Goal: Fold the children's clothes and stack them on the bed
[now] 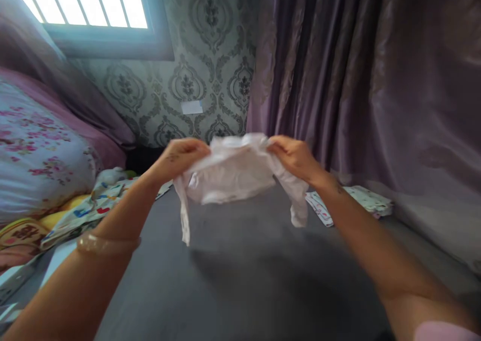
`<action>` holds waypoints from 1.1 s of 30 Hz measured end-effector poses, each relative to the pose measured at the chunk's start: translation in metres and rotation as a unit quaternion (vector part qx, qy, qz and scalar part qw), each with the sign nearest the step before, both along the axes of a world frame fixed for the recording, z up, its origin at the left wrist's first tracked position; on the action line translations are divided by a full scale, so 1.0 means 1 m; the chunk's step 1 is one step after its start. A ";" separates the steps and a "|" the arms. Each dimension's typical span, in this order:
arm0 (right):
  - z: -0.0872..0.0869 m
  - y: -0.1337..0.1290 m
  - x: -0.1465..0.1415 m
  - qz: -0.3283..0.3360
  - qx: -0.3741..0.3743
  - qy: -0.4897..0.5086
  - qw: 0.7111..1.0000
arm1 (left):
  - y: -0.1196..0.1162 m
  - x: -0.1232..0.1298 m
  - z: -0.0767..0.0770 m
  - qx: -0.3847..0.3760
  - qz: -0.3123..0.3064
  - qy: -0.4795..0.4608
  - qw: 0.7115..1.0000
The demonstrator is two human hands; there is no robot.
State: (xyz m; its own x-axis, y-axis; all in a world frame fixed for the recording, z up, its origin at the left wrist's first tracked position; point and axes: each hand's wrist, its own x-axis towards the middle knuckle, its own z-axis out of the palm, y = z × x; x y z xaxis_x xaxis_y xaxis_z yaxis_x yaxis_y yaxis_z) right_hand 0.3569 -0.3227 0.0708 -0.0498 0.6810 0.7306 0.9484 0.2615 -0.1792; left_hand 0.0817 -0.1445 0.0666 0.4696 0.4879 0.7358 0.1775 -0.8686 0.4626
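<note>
A small pale pink long-sleeved top (236, 178) hangs in the air, stretched between my two hands and a little blurred by motion. My left hand (182, 155) is closed on its left shoulder, my right hand (295, 155) on its right shoulder. Both sleeves dangle, the left one narrow and twisted, the right one fuller. Below the top lies a grey bed sheet (240, 276), with the garment's shadow on it. A pale bangle circles my left forearm.
Folded patterned clothes (366, 201) lie at the right by the purple curtain (319, 80). On the left are a floral pillow (45, 150), printed cloth (90, 208) and a yellow item with lettering (22, 233). A patterned wall (210, 80) with a barred window (93, 5) stands behind.
</note>
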 end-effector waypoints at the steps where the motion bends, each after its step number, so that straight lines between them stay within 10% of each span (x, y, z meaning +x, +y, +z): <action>1: -0.001 0.003 0.001 0.002 -0.032 -0.017 0.999 | 0.002 0.001 0.000 0.011 -0.014 0.044 0.999; 18: -0.007 0.032 0.019 -0.025 -0.019 0.052 0.998 | 0.029 0.008 -0.021 0.044 0.121 0.017 0.992; 29: -0.009 -0.010 -0.047 -0.056 0.081 -0.043 0.994 | -0.034 0.007 -0.048 0.001 0.282 -0.212 0.936; 33: 0.007 -0.052 -0.070 -0.064 0.124 -0.105 0.985 | -0.055 -0.016 -0.045 0.141 0.321 -0.292 0.890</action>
State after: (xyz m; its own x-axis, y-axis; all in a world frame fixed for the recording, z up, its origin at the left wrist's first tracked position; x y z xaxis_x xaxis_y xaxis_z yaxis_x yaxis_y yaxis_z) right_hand 0.2873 -0.3746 0.0778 -0.1428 0.4926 0.8584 0.9858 0.1480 0.0790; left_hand 0.0657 -0.1990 0.0217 -0.3422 0.2740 0.8988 0.4793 -0.7719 0.4177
